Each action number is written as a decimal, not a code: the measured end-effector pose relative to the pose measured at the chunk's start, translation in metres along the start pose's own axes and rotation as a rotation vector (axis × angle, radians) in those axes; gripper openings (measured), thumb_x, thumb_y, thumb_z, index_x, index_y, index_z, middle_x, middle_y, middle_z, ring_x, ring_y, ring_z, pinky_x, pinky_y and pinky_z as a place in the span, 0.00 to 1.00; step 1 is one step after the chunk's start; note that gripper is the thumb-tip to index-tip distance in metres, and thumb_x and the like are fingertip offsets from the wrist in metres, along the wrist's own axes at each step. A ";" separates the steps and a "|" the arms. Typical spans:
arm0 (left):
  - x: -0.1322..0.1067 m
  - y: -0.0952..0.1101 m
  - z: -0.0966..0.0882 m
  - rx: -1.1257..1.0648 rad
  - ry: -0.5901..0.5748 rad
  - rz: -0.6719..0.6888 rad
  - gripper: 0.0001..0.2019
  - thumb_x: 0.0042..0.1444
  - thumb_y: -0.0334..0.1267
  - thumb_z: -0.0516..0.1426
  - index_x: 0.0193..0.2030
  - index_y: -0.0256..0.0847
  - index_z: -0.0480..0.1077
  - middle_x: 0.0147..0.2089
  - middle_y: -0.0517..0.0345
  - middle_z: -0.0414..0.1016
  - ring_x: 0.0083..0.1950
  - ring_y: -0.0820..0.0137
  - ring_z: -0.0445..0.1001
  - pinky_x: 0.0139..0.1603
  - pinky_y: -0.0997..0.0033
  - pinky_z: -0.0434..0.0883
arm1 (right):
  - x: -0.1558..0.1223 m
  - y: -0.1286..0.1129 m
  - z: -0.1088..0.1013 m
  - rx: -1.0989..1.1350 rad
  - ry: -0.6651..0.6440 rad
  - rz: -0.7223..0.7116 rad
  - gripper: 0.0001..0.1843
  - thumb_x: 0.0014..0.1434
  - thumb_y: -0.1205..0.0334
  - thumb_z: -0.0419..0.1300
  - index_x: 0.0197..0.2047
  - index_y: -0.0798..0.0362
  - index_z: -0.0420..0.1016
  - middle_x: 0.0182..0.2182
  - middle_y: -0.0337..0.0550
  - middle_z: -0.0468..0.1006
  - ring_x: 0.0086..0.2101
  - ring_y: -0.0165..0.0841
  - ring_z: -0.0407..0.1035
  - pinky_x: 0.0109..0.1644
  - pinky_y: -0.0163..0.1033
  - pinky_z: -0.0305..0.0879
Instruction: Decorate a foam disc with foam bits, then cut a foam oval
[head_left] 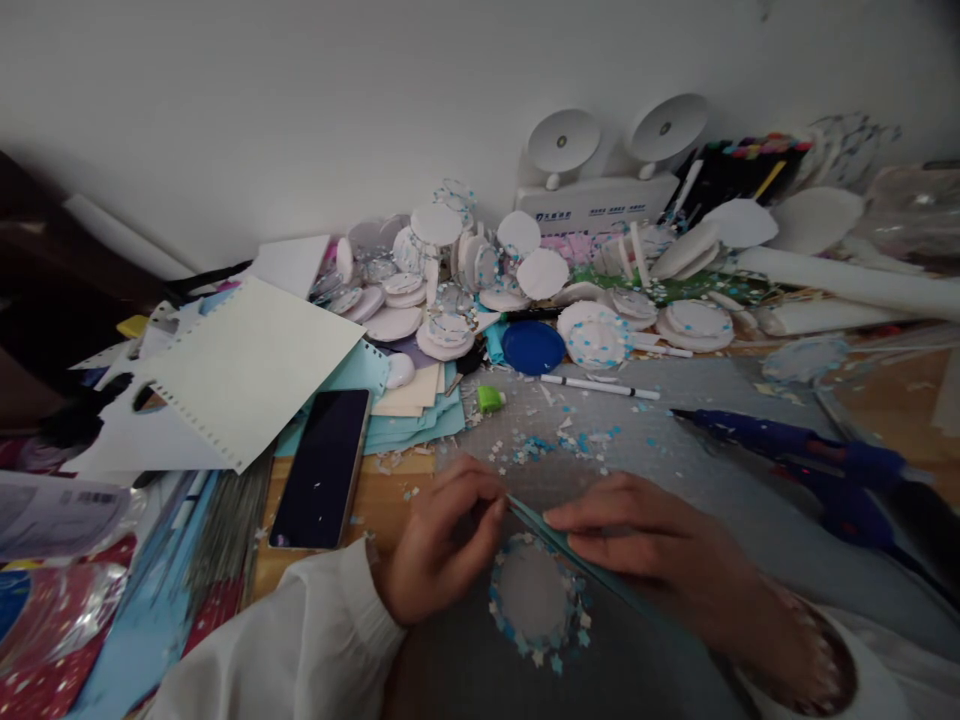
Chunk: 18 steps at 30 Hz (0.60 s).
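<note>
Pale wall (262,120) rises behind a crowded wooden table (390,505), and a grey mat (675,435) covers its middle, probably to keep scraps and glue off the wood. White discs (542,274), many edged with blue and white dots, are heaped along the back, seemingly to leave the near part free for the hands.

Folded blue-green paper (550,535) is held above the mat, slanting down to the right, between both hands. The left hand (454,535) pinches its far end between thumb and fingertips. The right hand (660,550) presses it between the thumb and the lengthened fingers further along, so the edge appears braced from two places and kept straight. How the lower end sits is hidden by the right hand.

Just under the paper lies a round piece (532,590) ringed with small blue and white stars; the paper overlaps its edge from this view, and I cannot tell whether they touch.

On the right rests a blue glue gun (825,465), its nozzle pointing left over the mat, likely set within easy reach of the right hand. Paper bits (559,442) lie scattered beyond the hands, near a white pen (600,386) and a green cap (490,400). Left of them, a dark-screened phone (321,470) lies beside loose sheets (259,365).
</note>
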<state>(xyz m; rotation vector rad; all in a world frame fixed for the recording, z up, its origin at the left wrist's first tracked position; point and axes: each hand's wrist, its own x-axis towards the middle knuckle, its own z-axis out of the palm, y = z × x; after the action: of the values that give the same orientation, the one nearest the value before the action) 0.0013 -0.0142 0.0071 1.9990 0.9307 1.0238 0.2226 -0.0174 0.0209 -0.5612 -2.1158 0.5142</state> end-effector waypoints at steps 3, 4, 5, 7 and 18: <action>-0.003 -0.002 0.002 0.102 -0.007 0.033 0.05 0.59 0.26 0.51 0.36 0.39 0.64 0.33 0.58 0.66 0.34 0.74 0.66 0.35 0.76 0.64 | -0.003 0.000 0.001 -0.075 -0.026 -0.063 0.13 0.66 0.68 0.52 0.52 0.50 0.72 0.40 0.47 0.83 0.37 0.32 0.77 0.41 0.38 0.75; -0.004 -0.003 0.003 0.128 -0.006 0.034 0.06 0.59 0.26 0.51 0.36 0.40 0.63 0.33 0.58 0.66 0.34 0.74 0.66 0.35 0.76 0.64 | -0.004 0.000 0.001 -0.108 -0.047 -0.079 0.14 0.67 0.68 0.51 0.51 0.49 0.72 0.40 0.47 0.83 0.37 0.32 0.78 0.42 0.38 0.75; -0.005 -0.003 0.004 0.147 -0.003 0.032 0.06 0.59 0.25 0.51 0.36 0.40 0.63 0.33 0.59 0.65 0.34 0.74 0.66 0.35 0.76 0.64 | -0.004 -0.001 0.000 -0.143 -0.066 -0.095 0.14 0.67 0.68 0.50 0.51 0.49 0.72 0.40 0.46 0.83 0.38 0.31 0.78 0.42 0.37 0.75; -0.006 -0.003 0.005 0.172 0.012 0.020 0.07 0.59 0.25 0.50 0.37 0.41 0.61 0.33 0.60 0.63 0.34 0.74 0.65 0.34 0.77 0.63 | -0.003 -0.003 0.000 -0.219 -0.093 -0.129 0.13 0.67 0.69 0.50 0.47 0.47 0.74 0.39 0.43 0.84 0.37 0.30 0.78 0.41 0.35 0.76; -0.002 -0.004 0.009 0.049 0.103 -0.205 0.09 0.62 0.32 0.48 0.30 0.42 0.59 0.29 0.62 0.61 0.31 0.73 0.61 0.32 0.74 0.59 | -0.012 -0.018 0.010 -0.260 -0.173 -0.165 0.19 0.57 0.75 0.56 0.50 0.48 0.73 0.42 0.42 0.83 0.35 0.34 0.78 0.40 0.38 0.78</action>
<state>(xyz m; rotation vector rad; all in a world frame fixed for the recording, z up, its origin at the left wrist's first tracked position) 0.0067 -0.0161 -0.0006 1.8588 1.1992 1.0038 0.2173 -0.0403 0.0178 -0.4949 -2.3894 0.2011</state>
